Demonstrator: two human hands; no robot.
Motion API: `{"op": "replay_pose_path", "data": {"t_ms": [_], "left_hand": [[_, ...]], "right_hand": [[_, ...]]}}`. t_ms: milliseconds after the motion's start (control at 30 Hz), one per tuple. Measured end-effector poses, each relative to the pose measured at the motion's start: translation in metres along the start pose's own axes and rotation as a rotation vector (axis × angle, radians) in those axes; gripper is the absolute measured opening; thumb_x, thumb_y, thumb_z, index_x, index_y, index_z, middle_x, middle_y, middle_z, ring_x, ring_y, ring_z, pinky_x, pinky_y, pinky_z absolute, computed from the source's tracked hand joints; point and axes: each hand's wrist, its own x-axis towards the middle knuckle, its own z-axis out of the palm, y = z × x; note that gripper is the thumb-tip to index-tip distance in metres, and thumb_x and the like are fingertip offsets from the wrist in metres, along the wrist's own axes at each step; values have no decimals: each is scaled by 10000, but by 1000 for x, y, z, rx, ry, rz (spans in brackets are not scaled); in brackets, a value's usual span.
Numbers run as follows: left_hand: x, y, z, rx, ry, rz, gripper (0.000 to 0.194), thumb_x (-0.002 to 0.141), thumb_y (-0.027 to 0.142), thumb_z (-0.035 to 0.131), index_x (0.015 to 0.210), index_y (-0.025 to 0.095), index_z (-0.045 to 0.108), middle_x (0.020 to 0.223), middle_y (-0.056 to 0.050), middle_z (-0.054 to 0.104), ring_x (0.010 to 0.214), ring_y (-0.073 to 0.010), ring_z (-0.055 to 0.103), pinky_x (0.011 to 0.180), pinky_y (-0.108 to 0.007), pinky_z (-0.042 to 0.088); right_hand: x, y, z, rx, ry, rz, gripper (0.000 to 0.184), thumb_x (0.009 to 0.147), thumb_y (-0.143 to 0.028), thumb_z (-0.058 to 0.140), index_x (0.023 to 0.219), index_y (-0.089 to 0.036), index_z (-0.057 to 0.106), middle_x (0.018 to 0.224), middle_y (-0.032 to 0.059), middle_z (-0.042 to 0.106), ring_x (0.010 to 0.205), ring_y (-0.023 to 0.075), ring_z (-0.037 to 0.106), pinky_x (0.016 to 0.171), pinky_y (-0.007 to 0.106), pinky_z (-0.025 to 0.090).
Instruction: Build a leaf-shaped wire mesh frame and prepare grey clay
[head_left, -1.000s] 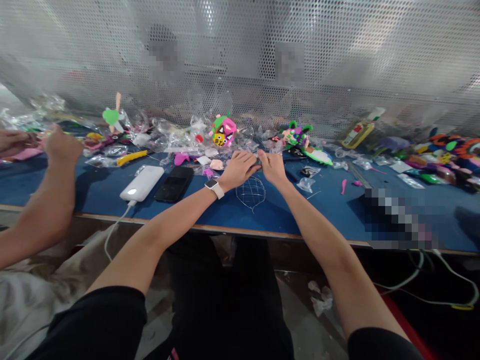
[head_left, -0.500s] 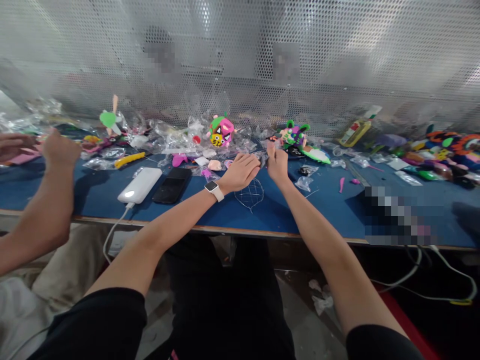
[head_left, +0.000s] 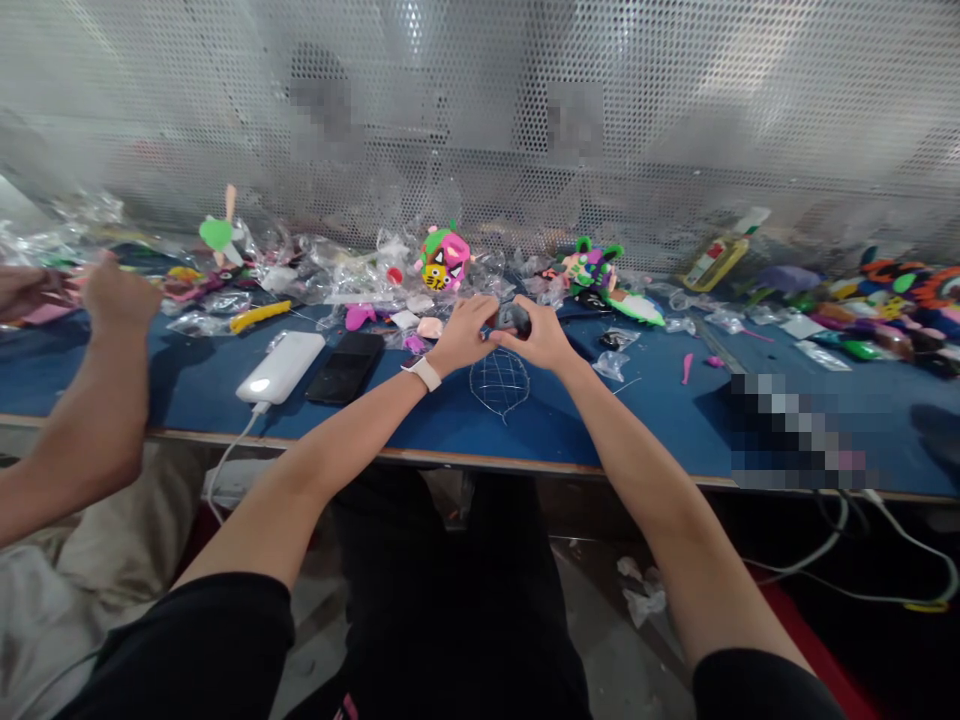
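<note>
Between my two hands is a dark grey lump (head_left: 513, 318) that looks like modelling clay. My left hand (head_left: 466, 333) curls around its left side, and my right hand (head_left: 541, 335) curls around its right, the thumbs close together at the near side. Just below my hands lies a leaf-shaped wire frame (head_left: 501, 388) with crossing wires, its pointed end toward me. Whether the lump touches the frame's far end is hidden by my fingers. Beyond my hands stands a pink, green and yellow clay figure (head_left: 444, 262) with a cat face.
A black phone (head_left: 345, 368) and a white power bank (head_left: 281, 370) with a cable lie left. A yellow tool (head_left: 260, 317), plastic bags and clay pieces line the back. Right are a green-eared figure (head_left: 592, 268) and a bottle (head_left: 716, 262). A co-worker's arm (head_left: 112, 400) reaches in left.
My right hand has come down and left to meet my left hand, its thumb no longer raised. The grey lump now shows between both hands. More of the wire frame is visible.
</note>
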Motion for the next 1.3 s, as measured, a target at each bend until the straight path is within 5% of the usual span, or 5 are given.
{"op": "replay_pose_path", "data": {"t_ms": [200, 433, 1000, 1167, 1300], "left_hand": [[1, 7, -2, 76, -34, 51, 148, 1044, 305, 551, 926, 215, 548, 930, -88, 676, 968, -282, 647, 917, -460, 488], [3, 5, -2, 55, -76, 39, 306, 1120, 444, 453, 916, 226, 524, 936, -91, 670, 958, -280, 642, 920, -457, 498], [2, 16, -9, -75, -49, 32, 556, 1169, 537, 151, 1066, 218, 595, 1066, -130, 696, 1047, -281, 666, 983, -482, 525], [2, 10, -10, -59, -45, 50, 498, 1160, 577, 293, 1082, 214, 625, 1111, -136, 708, 1105, -295, 667, 998, -491, 529], [3, 2, -6, -12, 9, 19, 447, 1138, 592, 409, 986, 223, 612, 1026, -108, 690, 1051, -286, 665, 956, -477, 526]], "right_hand": [[3, -2, 2, -23, -49, 31, 564, 999, -798, 536, 825, -265, 479, 711, -13, 537, 671, 186, 506, 699, 367, 400], [4, 5, 1, 143, -58, 109, 614, 1027, -838, 408, 828, -268, 520, 670, -4, 553, 673, 215, 571, 728, 392, 495], [2, 7, 4, 199, 251, 216, 698, 1014, -886, 308, 1064, -278, 647, 662, 2, 565, 565, 205, 581, 587, 390, 520], [4, 9, 7, 353, 170, 217, 913, 975, -929, 135, 1305, -288, 694, 852, 93, 706, 731, 258, 701, 569, 397, 557], [5, 8, 7, 343, 86, 121, 784, 999, -897, 308, 1364, -325, 702, 1212, 101, 759, 900, 252, 730, 662, 405, 626]]}}
